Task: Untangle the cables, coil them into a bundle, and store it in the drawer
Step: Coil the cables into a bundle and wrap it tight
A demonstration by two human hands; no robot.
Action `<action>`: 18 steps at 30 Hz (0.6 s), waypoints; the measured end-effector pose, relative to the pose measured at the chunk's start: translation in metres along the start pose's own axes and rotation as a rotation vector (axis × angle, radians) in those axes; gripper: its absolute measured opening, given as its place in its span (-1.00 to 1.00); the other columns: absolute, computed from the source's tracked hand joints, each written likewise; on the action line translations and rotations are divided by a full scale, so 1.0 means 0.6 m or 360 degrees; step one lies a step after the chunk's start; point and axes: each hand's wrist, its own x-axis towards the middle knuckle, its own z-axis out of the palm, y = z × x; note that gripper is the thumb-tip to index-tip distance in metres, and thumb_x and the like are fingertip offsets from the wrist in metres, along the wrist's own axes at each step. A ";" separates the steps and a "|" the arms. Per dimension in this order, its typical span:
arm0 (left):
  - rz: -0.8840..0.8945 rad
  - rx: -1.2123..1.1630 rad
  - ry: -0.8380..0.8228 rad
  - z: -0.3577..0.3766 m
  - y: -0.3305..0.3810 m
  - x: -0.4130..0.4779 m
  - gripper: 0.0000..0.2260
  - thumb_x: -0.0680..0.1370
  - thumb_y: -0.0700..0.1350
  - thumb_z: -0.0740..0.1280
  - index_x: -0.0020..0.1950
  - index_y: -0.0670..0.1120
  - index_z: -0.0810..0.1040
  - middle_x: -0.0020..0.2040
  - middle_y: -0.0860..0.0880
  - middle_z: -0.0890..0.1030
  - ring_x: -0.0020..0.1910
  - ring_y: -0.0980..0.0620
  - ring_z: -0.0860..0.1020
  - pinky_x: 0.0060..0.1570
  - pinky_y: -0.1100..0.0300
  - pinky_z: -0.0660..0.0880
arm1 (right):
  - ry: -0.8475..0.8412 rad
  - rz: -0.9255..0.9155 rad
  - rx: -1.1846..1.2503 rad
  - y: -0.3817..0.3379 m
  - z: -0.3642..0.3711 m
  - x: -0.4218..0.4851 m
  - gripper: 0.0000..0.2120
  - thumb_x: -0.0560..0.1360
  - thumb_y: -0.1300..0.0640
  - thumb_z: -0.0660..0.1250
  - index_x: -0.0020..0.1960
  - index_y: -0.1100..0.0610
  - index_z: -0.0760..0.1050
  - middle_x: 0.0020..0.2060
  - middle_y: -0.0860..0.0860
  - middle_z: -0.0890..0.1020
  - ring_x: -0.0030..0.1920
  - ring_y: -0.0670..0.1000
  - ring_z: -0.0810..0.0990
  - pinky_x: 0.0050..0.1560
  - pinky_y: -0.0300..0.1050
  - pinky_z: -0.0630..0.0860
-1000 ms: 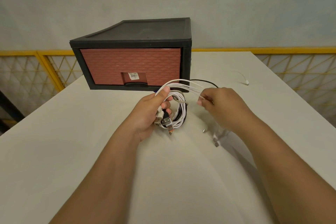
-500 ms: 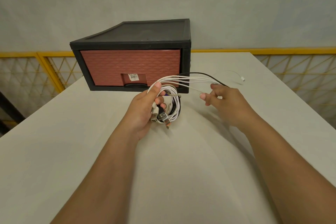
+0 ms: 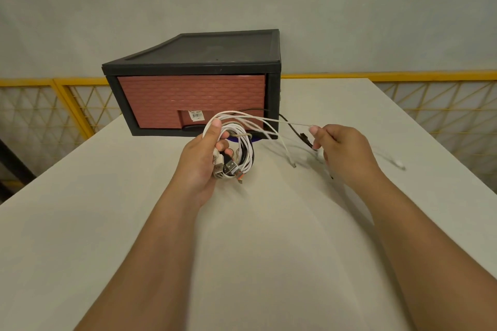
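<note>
Cables point(image 3: 238, 148), white and black, hang as a half-made coil just in front of the drawer point(image 3: 188, 99), a little right of its handle recess point(image 3: 192, 127). The left hand point(image 3: 200, 161) grasps the coil, thumb over the top of the loops and fingers curled round them, and several USB plugs point(image 3: 228, 168) stick out below those fingers. A few white strands run from the coil past the drawer's right front corner, where the right hand point(image 3: 341, 148) pinches one between thumb and forefinger. A white tail point(image 3: 285, 148) droops from the coil to the table point(image 3: 242, 250), and a black cable point(image 3: 293, 129) trails near that same corner. A white plug end point(image 3: 399, 164) lies on the table well to the right of the drawer; which strand it belongs to I cannot tell. The untangling seems mostly done and the coiling about midway. The loose tails are not yet wound in, the drawer is closed, and the bundle is not yet stored
</note>
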 end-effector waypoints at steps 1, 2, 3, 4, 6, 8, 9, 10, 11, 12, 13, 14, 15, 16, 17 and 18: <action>-0.0008 -0.0004 -0.0004 0.001 0.000 -0.001 -0.70 0.60 0.08 0.30 0.02 -0.17 0.53 -0.45 0.08 0.40 -0.42 0.15 0.46 -0.15 0.15 0.45 | 0.0006 0.0017 0.0063 -0.002 -0.001 0.000 -0.61 0.59 -0.10 0.22 -0.31 0.10 0.51 -0.61 -0.12 0.42 -0.43 -0.03 0.39 -0.28 -0.13 0.34; -0.0020 -0.0009 -0.0009 0.001 0.000 -0.002 -0.69 0.60 0.08 0.30 0.02 -0.18 0.53 -0.45 0.09 0.39 -0.42 0.15 0.45 -0.16 0.15 0.44 | 0.0017 0.0042 0.0114 -0.004 -0.002 -0.001 -0.61 0.59 -0.09 0.22 -0.31 0.10 0.52 -0.60 -0.12 0.39 -0.42 -0.04 0.39 -0.27 -0.14 0.34; -0.0034 -0.0014 -0.0016 0.002 0.000 -0.003 -0.69 0.60 0.09 0.30 0.02 -0.18 0.53 -0.45 0.09 0.39 -0.43 0.15 0.45 -0.17 0.16 0.43 | 0.0033 0.0070 0.0164 -0.005 -0.003 -0.002 -0.62 0.59 -0.09 0.23 -0.31 0.09 0.53 -0.57 -0.15 0.38 -0.41 -0.06 0.39 -0.26 -0.15 0.34; -0.0046 -0.0020 -0.0026 0.003 0.001 -0.004 -0.69 0.59 0.09 0.29 0.02 -0.17 0.53 -0.45 0.09 0.39 -0.43 0.15 0.46 -0.19 0.17 0.43 | 0.0049 0.0099 0.0212 -0.007 -0.004 -0.002 -0.62 0.58 -0.09 0.24 -0.31 0.09 0.54 -0.56 -0.17 0.39 -0.40 -0.08 0.39 -0.26 -0.17 0.34; -0.0064 -0.0027 -0.0047 0.004 0.001 -0.005 -0.68 0.60 0.10 0.29 0.02 -0.17 0.53 -0.46 0.09 0.38 -0.43 0.15 0.45 -0.24 0.20 0.43 | 0.0080 0.0153 0.0298 -0.009 -0.006 -0.002 -0.62 0.58 -0.10 0.25 -0.29 0.10 0.55 -0.55 -0.16 0.42 -0.41 -0.06 0.39 -0.31 -0.19 0.34; -0.0077 -0.0030 -0.0063 0.005 0.001 -0.005 -0.69 0.60 0.10 0.29 0.01 -0.17 0.53 -0.46 0.09 0.38 -0.42 0.14 0.45 -0.29 0.24 0.45 | 0.0135 0.0181 0.0388 -0.010 -0.007 -0.001 -0.63 0.58 -0.11 0.25 -0.27 0.10 0.56 -0.51 -0.04 0.43 -0.41 -0.05 0.40 -0.36 -0.23 0.34; -0.0084 -0.0033 -0.0063 0.005 0.001 -0.005 -0.69 0.60 0.10 0.29 0.01 -0.16 0.53 -0.46 0.09 0.38 -0.41 0.13 0.45 -0.32 0.26 0.45 | 0.0154 0.0175 0.0439 -0.011 -0.009 -0.001 -0.65 0.58 -0.10 0.25 -0.26 0.08 0.57 -0.48 -0.03 0.46 -0.37 -0.07 0.44 -0.35 -0.28 0.34; -0.0093 -0.0034 -0.0059 0.004 0.001 -0.005 -0.69 0.60 0.10 0.29 0.01 -0.16 0.53 -0.46 0.09 0.38 -0.41 0.13 0.45 -0.34 0.26 0.46 | 0.0158 0.0150 0.0499 -0.012 -0.009 -0.001 -0.67 0.58 -0.07 0.25 -0.25 0.06 0.58 -0.42 -0.05 0.53 -0.27 -0.12 0.51 -0.29 -0.33 0.35; -0.0100 -0.0033 -0.0051 0.003 0.001 -0.005 -0.69 0.60 0.10 0.29 0.00 -0.16 0.53 -0.46 0.09 0.38 -0.41 0.13 0.45 -0.35 0.26 0.46 | 0.0141 0.0115 0.0556 -0.011 -0.010 -0.001 -0.71 0.59 -0.04 0.25 -0.23 0.04 0.60 -0.33 -0.09 0.61 -0.13 -0.16 0.55 -0.21 -0.34 0.35; -0.0105 -0.0030 -0.0041 0.003 0.001 -0.004 -0.69 0.60 0.10 0.29 0.00 -0.16 0.53 -0.46 0.09 0.38 -0.41 0.13 0.46 -0.34 0.24 0.46 | 0.0107 0.0083 0.0599 -0.010 -0.010 0.000 -0.74 0.60 -0.01 0.24 -0.20 0.00 0.60 -0.23 -0.12 0.65 -0.02 -0.17 0.56 -0.13 -0.30 0.37; -0.0107 -0.0025 -0.0032 0.003 0.001 -0.003 -0.69 0.60 0.10 0.29 0.00 -0.16 0.53 -0.46 0.09 0.38 -0.42 0.13 0.46 -0.32 0.22 0.46 | 0.0062 0.0077 0.0646 -0.008 -0.011 0.001 -0.76 0.61 0.01 0.24 -0.18 -0.02 0.61 -0.18 -0.14 0.66 0.01 -0.13 0.56 -0.08 -0.25 0.39; -0.0110 -0.0017 -0.0026 0.002 0.000 -0.003 -0.70 0.60 0.10 0.29 -0.01 -0.16 0.53 -0.47 0.09 0.38 -0.42 0.13 0.45 -0.30 0.20 0.45 | 0.0013 0.0108 0.0716 -0.005 -0.011 0.002 -0.76 0.61 0.02 0.22 -0.16 -0.02 0.60 -0.20 -0.13 0.66 -0.03 -0.09 0.58 -0.07 -0.21 0.42; -0.0112 -0.0008 -0.0025 0.002 -0.001 -0.002 -0.70 0.60 0.10 0.29 -0.01 -0.15 0.53 -0.47 0.10 0.38 -0.41 0.13 0.45 -0.28 0.18 0.44 | -0.0029 0.0167 0.0814 -0.005 -0.010 0.002 -0.75 0.62 0.02 0.21 -0.15 0.00 0.59 -0.28 -0.12 0.63 -0.13 -0.06 0.58 -0.11 -0.19 0.43; -0.0112 0.0000 -0.0030 0.002 -0.002 -0.001 -0.70 0.60 0.10 0.29 -0.02 -0.15 0.53 -0.47 0.10 0.38 -0.41 0.12 0.45 -0.25 0.16 0.43 | -0.0057 0.0229 0.0929 -0.005 -0.010 0.002 -0.75 0.63 0.01 0.20 -0.13 0.02 0.58 -0.39 -0.09 0.57 -0.26 -0.05 0.54 -0.20 -0.18 0.43; -0.0111 0.0004 -0.0038 0.002 -0.002 0.000 -0.70 0.60 0.10 0.29 -0.02 -0.15 0.52 -0.48 0.10 0.38 -0.41 0.12 0.45 -0.23 0.14 0.42 | -0.0077 0.0286 0.1057 -0.006 -0.009 0.002 -0.75 0.63 0.00 0.19 -0.12 0.05 0.56 -0.48 -0.07 0.47 -0.38 -0.05 0.46 -0.29 -0.20 0.40; -0.0112 0.0003 -0.0042 0.002 -0.003 0.000 -0.70 0.60 0.10 0.29 -0.02 -0.15 0.52 -0.48 0.10 0.38 -0.41 0.12 0.45 -0.22 0.12 0.42 | -0.0108 0.0343 0.1212 -0.008 -0.009 0.002 -0.75 0.63 0.00 0.18 -0.10 0.08 0.54 -0.52 -0.07 0.37 -0.45 -0.07 0.37 -0.37 -0.22 0.35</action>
